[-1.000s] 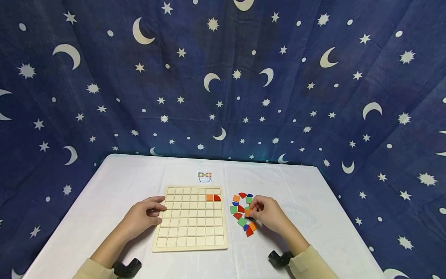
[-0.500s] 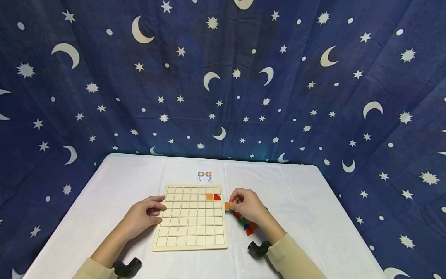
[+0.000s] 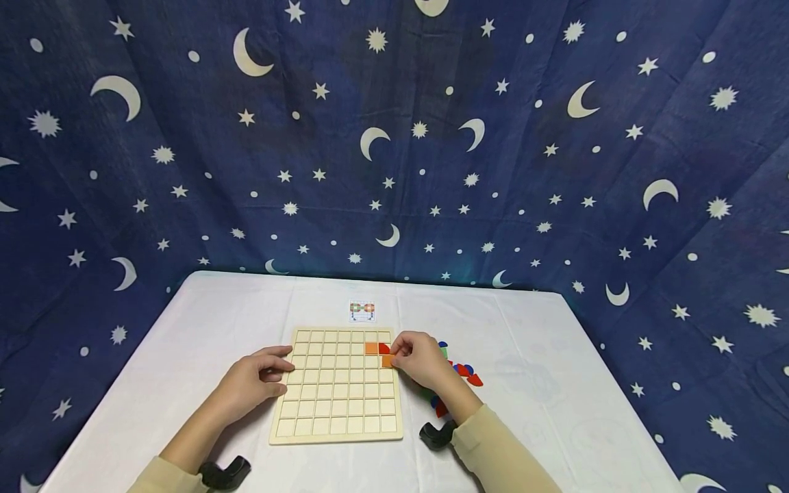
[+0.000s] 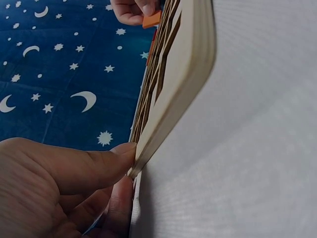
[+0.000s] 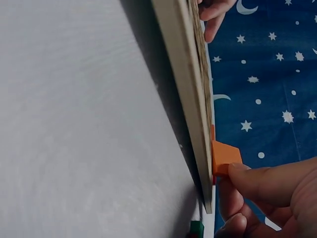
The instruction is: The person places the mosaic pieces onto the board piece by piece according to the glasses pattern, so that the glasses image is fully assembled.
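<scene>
My right hand (image 3: 419, 356) pinches an orange square tile (image 3: 387, 361) between thumb and fingertips, over the right column of the wooden grid board (image 3: 327, 439). In the right wrist view the tile is tilted at the board's edge. A second orange square tile (image 3: 371, 348) and a red quarter-circle tile (image 3: 383, 348) lie side by side in the board's second row. My left hand (image 3: 249, 383) rests against the board's left edge, its fingers spread and relaxed. The left wrist view has the thumb (image 4: 106, 166) touching that edge.
Loose tiles, such as a red piece (image 3: 474, 379) and a blue piece (image 3: 442, 344), lie right of the board, partly hidden under my right hand and arm. A small pattern card (image 3: 361, 311) lies behind the board on the white tablecloth (image 3: 524, 342).
My right hand has carried the orange square tile from the loose pile leftward to the board's right column. The left hand and the board have stayed in place.
</scene>
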Demonstrator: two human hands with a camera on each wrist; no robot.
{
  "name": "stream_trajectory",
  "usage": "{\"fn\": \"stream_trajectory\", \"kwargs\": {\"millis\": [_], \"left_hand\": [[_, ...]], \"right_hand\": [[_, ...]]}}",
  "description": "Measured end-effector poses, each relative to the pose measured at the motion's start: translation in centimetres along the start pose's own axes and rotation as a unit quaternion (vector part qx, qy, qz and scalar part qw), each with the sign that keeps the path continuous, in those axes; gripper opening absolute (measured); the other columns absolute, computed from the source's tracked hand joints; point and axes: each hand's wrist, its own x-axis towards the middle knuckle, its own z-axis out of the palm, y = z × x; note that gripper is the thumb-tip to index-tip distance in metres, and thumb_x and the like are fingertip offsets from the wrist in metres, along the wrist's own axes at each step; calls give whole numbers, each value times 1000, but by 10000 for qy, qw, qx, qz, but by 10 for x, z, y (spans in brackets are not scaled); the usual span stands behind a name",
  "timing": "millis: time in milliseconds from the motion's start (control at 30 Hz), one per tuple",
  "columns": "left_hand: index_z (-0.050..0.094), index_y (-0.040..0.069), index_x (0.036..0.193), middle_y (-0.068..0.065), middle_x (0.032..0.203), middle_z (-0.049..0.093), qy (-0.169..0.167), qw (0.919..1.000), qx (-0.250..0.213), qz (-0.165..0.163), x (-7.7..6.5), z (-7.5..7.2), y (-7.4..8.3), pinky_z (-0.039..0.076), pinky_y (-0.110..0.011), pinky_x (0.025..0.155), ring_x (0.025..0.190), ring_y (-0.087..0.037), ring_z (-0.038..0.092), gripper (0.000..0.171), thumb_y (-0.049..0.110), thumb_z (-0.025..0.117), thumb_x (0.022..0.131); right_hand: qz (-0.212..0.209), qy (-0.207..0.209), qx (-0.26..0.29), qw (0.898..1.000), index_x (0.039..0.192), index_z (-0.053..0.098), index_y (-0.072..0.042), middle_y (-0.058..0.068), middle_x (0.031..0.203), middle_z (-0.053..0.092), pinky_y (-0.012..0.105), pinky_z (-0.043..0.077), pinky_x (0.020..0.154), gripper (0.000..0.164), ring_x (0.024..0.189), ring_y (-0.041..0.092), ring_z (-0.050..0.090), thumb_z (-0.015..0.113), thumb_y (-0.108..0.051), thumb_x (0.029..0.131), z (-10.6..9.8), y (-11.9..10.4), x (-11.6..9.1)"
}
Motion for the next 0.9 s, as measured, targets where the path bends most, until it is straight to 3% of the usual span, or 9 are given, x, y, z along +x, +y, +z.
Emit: {"fn": "stream_trajectory", "kwargs": {"millis": [133,900], "left_hand": [[82,11,113,-11,158,60,-18,10000,-70,-8,-1,0,0,58,-16,83,107,-13,71,34,0,88,81],[81,10,114,-11,158,60,-5,10000,-76,-19,-1,0,-1,58,-17,82,105,-12,70,35,0,87,80]], "right_hand": [[32,119,-215,9997,87,73,-20,-1,77,63,30,47,69,16,78,18,57,83,-9,91,4,-1,3],[88,-307,-314,9990,94,75,-22,-2,81,62,29,46,68,21,79,17,58,88,-8,86,4,1,5]]}}
